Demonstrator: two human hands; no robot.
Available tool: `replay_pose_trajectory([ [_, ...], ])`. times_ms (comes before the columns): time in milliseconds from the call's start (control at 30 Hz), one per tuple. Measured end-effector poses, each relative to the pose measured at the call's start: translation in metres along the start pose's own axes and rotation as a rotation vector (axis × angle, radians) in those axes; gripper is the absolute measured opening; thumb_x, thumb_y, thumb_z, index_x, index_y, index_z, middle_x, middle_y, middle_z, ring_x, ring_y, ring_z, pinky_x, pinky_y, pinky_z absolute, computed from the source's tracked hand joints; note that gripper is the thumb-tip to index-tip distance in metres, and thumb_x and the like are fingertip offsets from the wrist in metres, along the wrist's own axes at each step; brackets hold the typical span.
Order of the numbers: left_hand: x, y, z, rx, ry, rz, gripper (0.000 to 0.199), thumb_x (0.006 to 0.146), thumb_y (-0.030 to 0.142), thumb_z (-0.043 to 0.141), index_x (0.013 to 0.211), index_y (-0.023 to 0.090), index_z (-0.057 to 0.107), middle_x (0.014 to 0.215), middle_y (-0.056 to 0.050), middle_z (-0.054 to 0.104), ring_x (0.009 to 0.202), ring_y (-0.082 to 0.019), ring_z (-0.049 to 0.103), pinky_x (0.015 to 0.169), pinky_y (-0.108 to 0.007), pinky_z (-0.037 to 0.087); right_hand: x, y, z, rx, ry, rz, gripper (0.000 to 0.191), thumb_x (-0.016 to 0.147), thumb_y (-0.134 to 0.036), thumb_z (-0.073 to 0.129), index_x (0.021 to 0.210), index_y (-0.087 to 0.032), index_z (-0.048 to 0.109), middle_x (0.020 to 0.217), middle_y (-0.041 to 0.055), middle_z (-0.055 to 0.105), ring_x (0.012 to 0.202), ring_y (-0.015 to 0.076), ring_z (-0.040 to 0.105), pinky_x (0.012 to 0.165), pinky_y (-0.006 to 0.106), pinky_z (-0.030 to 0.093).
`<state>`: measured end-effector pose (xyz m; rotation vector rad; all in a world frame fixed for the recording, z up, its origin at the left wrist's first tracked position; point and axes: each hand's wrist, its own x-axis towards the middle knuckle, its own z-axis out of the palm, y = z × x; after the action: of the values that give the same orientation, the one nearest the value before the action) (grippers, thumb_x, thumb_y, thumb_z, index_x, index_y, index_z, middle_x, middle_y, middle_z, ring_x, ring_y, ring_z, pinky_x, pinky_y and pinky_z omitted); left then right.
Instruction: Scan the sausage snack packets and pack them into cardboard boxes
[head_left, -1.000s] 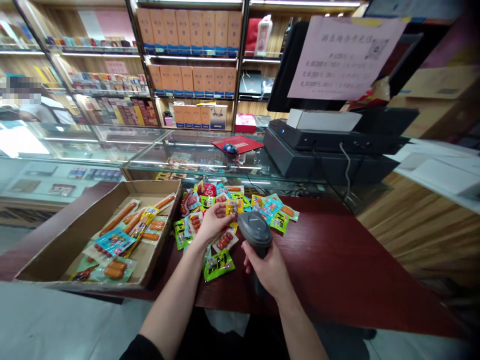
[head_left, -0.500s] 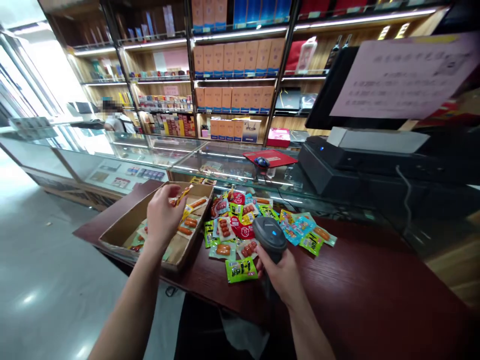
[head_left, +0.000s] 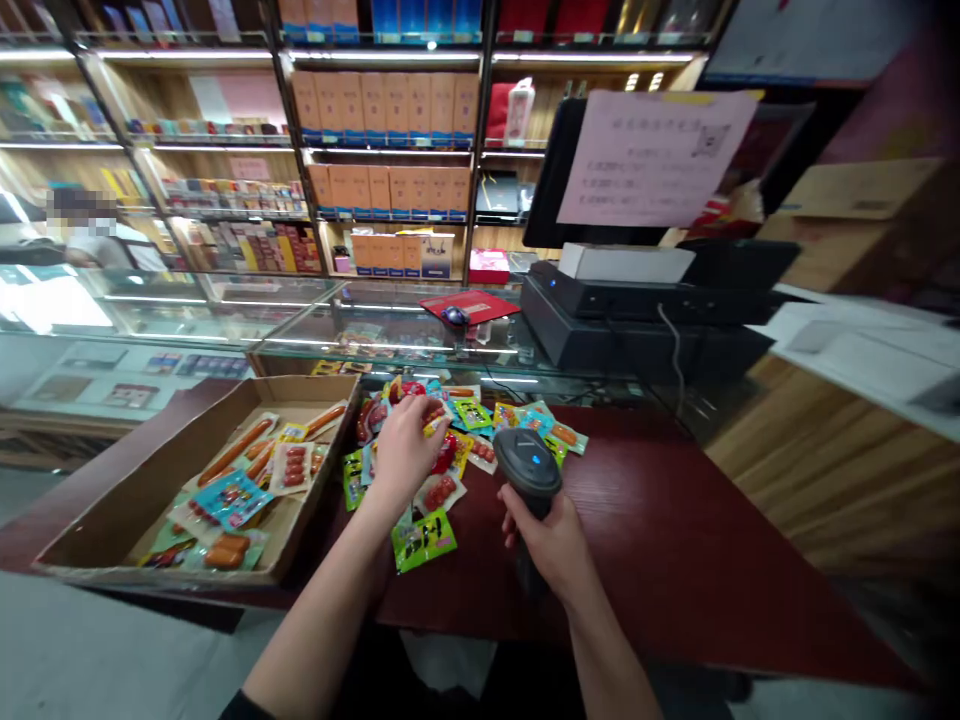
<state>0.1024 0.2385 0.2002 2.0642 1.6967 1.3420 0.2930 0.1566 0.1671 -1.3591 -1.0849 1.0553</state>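
Observation:
My left hand (head_left: 409, 440) is over a pile of small snack packets, its fingers curled around a packet (head_left: 433, 425) that is mostly hidden. My right hand (head_left: 551, 530) grips the handle of a dark handheld barcode scanner (head_left: 529, 462), held upright over the counter with a blue light on its top. Around the left hand lie a green packet (head_left: 424, 541), a clear packet of reddish sausages (head_left: 440, 492) and several other colourful packets. Left of the pile stands a shallow cardboard box (head_left: 279, 560) with sausage packets and a blue packet (head_left: 231, 498) inside.
A dark red-brown countertop (head_left: 660, 560) carries everything near me. Behind it is a glass display case (head_left: 360, 320) with a red mat (head_left: 487, 305) and a mouse (head_left: 454, 316). A monitor with a pink notice (head_left: 652, 160) stands at the right. A person (head_left: 112, 240) is at the far left.
My left hand has moved from above the cardboard box rightward to the packet pile. The view has turned right. My right hand still holds the scanner.

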Motion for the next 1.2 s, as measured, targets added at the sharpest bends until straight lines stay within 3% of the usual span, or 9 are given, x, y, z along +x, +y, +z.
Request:
replay_pose_trajectory([
  [233, 0.01, 0.02, 0.095, 0.188, -0.371, -0.015, 0.028, 0.087, 0.03, 0.063, 0.11, 0.015, 0.069, 0.109, -0.018, 0.069, 0.106, -0.034, 0.064, 0.092, -0.041, 0.047, 0.003, 0.013, -0.047, -0.081, 0.133, 0.018, 0.043, 0.073, -0.059, 0.075, 0.072, -0.018, 0.062, 0.05, 0.0016, 0.062, 0.038, 0.0175, 0.059, 0.039, 0.026, 0.046],
  [333, 0.011, 0.018, 0.121, 0.303, -0.46, -0.036, 0.026, 0.09, 0.024, 0.055, 0.108, 0.013, 0.07, 0.107, -0.02, 0.068, 0.107, -0.034, 0.064, 0.091, -0.04, 0.047, 0.005, 0.019, -0.057, -0.075, 0.158, 0.028, 0.043, 0.076, -0.058, 0.074, 0.075, -0.017, 0.063, 0.05, 0.0017, 0.062, 0.039, 0.0168, 0.06, 0.039, 0.025, 0.045],
  [467, 0.009, 0.008, 0.14, 0.32, -0.453, -0.037, 0.028, 0.088, 0.029, 0.061, 0.109, 0.014, 0.071, 0.11, -0.02, 0.065, 0.108, -0.033, 0.061, 0.092, -0.039, 0.046, 0.006, 0.026, -0.062, -0.055, 0.166, 0.04, 0.044, 0.077, -0.058, 0.074, 0.077, -0.016, 0.064, 0.051, 0.0017, 0.063, 0.039, 0.0159, 0.06, 0.04, 0.024, 0.046],
  [567, 0.007, -0.001, 0.149, 0.256, -0.416, -0.024, 0.032, 0.081, 0.033, 0.07, 0.108, 0.014, 0.071, 0.111, -0.018, 0.063, 0.109, -0.032, 0.059, 0.095, -0.04, 0.045, 0.007, 0.03, -0.061, -0.059, 0.162, 0.031, 0.044, 0.079, -0.058, 0.073, 0.078, -0.016, 0.063, 0.051, 0.0009, 0.062, 0.038, 0.0155, 0.059, 0.04, 0.024, 0.046],
  [700, 0.007, -0.007, 0.159, 0.128, -0.368, -0.074, 0.023, 0.074, 0.026, 0.077, 0.093, 0.016, 0.069, 0.105, -0.012, 0.063, 0.108, -0.028, 0.059, 0.095, -0.037, 0.045, 0.007, 0.033, -0.058, -0.069, 0.156, 0.016, 0.043, 0.079, -0.057, 0.073, 0.081, -0.016, 0.063, 0.051, 0.0006, 0.063, 0.038, 0.0151, 0.059, 0.039, 0.023, 0.046],
  [833, 0.007, -0.007, 0.161, -0.129, -0.393, -0.164, 0.018, 0.072, 0.015, 0.072, 0.087, 0.018, 0.062, 0.089, -0.005, 0.067, 0.088, -0.021, 0.064, 0.083, -0.032, 0.048, 0.005, 0.031, -0.053, -0.071, 0.14, 0.035, 0.043, 0.077, -0.058, 0.073, 0.08, -0.016, 0.062, 0.051, 0.0013, 0.063, 0.038, 0.0149, 0.058, 0.038, 0.023, 0.046],
  [1067, 0.018, -0.007, 0.14, -0.588, -0.31, -0.328, 0.014, 0.071, 0.01, 0.061, 0.083, 0.017, 0.063, 0.079, -0.002, 0.068, 0.071, -0.015, 0.064, 0.069, -0.025, 0.05, -0.006, 0.022, -0.039, -0.126, 0.11, 0.036, 0.039, 0.077, -0.054, 0.072, 0.081, -0.016, 0.062, 0.051, 0.002, 0.063, 0.039, 0.016, 0.059, 0.039, 0.024, 0.047],
  [1200, 0.018, -0.017, 0.122, -0.512, -0.318, -0.311, 0.021, 0.075, 0.011, 0.056, 0.091, 0.015, 0.069, 0.08, -0.003, 0.07, 0.068, -0.016, 0.065, 0.07, -0.027, 0.052, -0.009, 0.022, -0.029, -0.122, 0.093, 0.036, 0.037, 0.077, -0.052, 0.072, 0.08, -0.017, 0.061, 0.051, 0.0012, 0.063, 0.039, 0.016, 0.059, 0.039, 0.024, 0.046],
])
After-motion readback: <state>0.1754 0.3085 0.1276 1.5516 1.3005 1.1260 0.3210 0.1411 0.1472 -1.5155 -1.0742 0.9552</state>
